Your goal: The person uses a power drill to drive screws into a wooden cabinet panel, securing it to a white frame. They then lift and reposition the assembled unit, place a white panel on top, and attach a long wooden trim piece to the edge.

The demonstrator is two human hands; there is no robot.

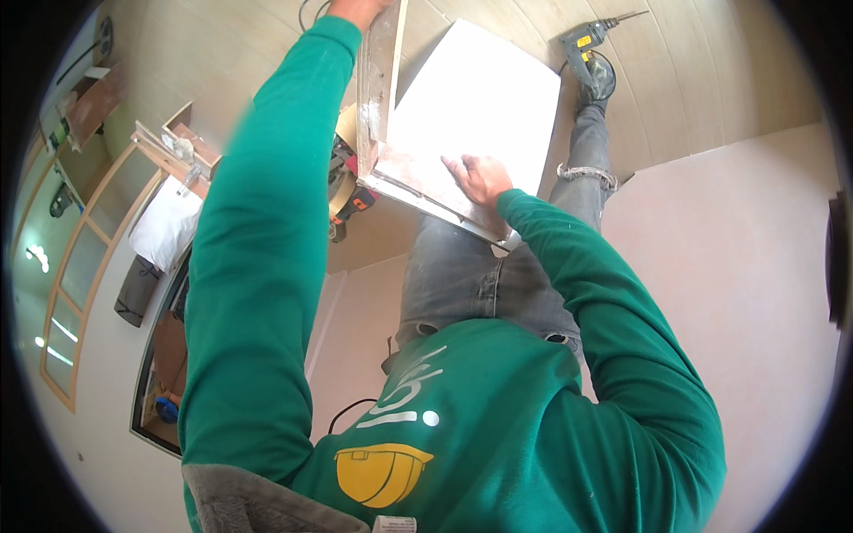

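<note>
A box-like wooden piece with pale, scuffed edges (380, 98) sits in front of my legs, and a bright white panel (489, 98) fills much of it. My right hand (482, 180) rests on the near edge of this piece. Its visible fingers are stretched out and a little apart on the dusty wood. At the top edge of the view, my left hand (360, 11) is beside the far end of the wooden side. Its fingers are cut off by the frame, so their grip is hidden.
A grey power drill (582, 43) with a long bit lies on the tiled floor beside my foot. Left of the wooden piece is a red and black tool (355, 202), partly covered. A framed mirror (160, 373) and a white bag (167, 224) are further left.
</note>
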